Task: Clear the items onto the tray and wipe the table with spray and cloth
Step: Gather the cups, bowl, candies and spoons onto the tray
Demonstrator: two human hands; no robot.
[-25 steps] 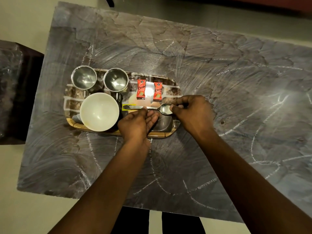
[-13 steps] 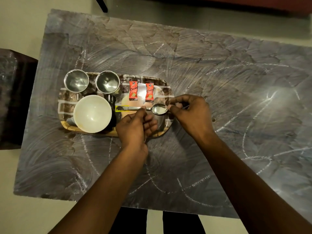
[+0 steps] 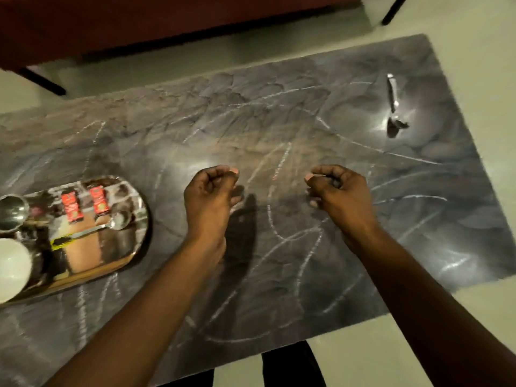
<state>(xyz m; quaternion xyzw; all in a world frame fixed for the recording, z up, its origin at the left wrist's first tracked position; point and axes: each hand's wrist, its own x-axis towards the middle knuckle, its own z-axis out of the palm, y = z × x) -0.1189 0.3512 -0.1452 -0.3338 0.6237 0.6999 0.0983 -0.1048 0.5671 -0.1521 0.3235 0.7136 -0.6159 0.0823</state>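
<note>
Both of my grips are empty and loosely curled, fingers bent in toward the palms with nothing between them. My left hand (image 3: 210, 195) hangs over the middle of the table (image 3: 279, 129), thumb tip toward the far side; my right hand (image 3: 339, 195) is level with it, with a stretch of bare grey marbled top between them. White streaks and scribbled lines cross the surface around and under both hands.

To the left, well apart from my left hand, the tray (image 3: 139, 238) sits near the table's left end, partly cut off by the frame edge. On it lie two red sachets (image 3: 85, 203) side by side, a spoon (image 3: 111, 223) just in front of them, a steel cup (image 3: 11, 210) at the far left and a white bowl (image 3: 11, 268) nearer me.

Far off to the right, near the table's far right corner, a second spoon (image 3: 393, 107) lies alone on the bare top.
</note>
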